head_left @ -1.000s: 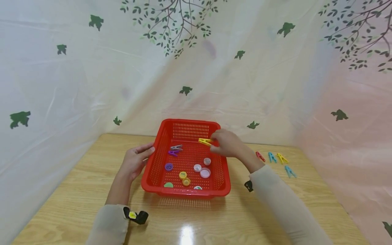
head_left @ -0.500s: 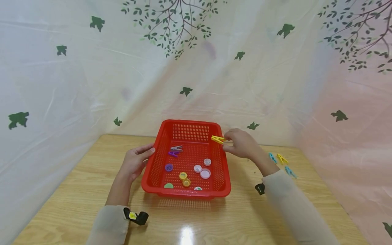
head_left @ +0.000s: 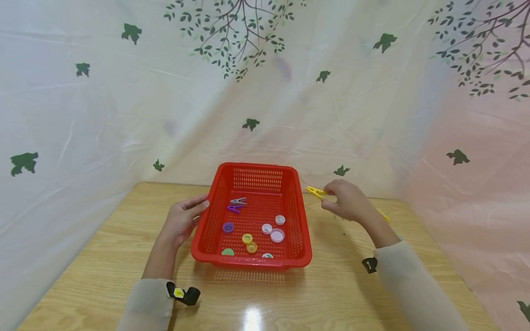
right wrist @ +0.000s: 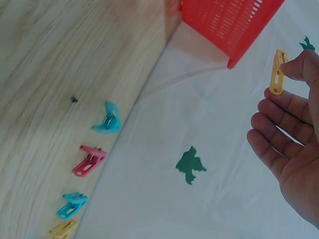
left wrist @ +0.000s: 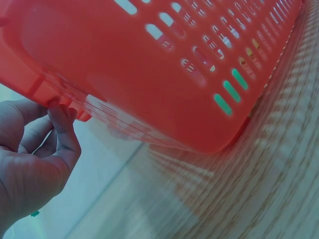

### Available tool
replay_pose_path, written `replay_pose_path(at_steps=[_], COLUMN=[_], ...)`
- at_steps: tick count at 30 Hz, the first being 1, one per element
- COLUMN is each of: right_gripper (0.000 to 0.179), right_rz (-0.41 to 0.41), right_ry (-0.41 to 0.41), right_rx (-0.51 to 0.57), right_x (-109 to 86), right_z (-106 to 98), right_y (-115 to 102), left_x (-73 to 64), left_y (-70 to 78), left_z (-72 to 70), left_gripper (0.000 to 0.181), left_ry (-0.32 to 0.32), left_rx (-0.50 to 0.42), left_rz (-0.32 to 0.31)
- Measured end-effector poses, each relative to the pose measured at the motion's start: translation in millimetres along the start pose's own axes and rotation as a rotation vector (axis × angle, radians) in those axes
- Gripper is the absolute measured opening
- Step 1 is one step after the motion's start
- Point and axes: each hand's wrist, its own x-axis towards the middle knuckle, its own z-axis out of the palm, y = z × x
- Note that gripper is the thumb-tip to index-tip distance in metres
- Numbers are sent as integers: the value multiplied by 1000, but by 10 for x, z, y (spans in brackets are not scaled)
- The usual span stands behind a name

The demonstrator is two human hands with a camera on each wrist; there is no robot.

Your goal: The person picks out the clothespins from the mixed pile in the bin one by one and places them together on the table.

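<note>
My left hand grips the left rim of a red plastic basket; in the left wrist view its fingers pinch the rim's edge. Right of the basket, my right hand holds a yellow clothespin between thumb and fingertips, raised over the table. Seen from the right wrist, the thumb presses this clothespin and the other fingers extend loosely below. Inside the basket lie a grey clothespin and a purple clothespin near the left wall. Several bottle caps are spread nearer its front, including a purple one and a pink one.
In the right wrist view, a blue clothespin, a red clothespin, another blue one and a yellow one lie on the wooden table. My right arm mostly hides them from the head camera. A printed curtain hangs behind.
My right hand has moved right, carrying the yellow clothespin from over the basket out past its right rim. My left hand and the basket have stayed in place.
</note>
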Motion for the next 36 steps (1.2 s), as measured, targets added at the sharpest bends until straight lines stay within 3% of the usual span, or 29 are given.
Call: replay_pose_path(at_steps=[11,32,36], right_gripper=[37,19,26], right_rz=[85,179,201], right_ry=[-12,-39,-52], right_rx=[21,44,39], right_x=[-252,-696,-771], right_z=[-69,-74,-64], right_y=[204,562,626], left_x=[-2,6,5], left_y=[-5,-6,-5], left_z=[-9,-5,-5], left_gripper=[57,58,59], left_ry=[-2,-10,-10], left_rx=[-4,3,4], left_rz=[7,3,3])
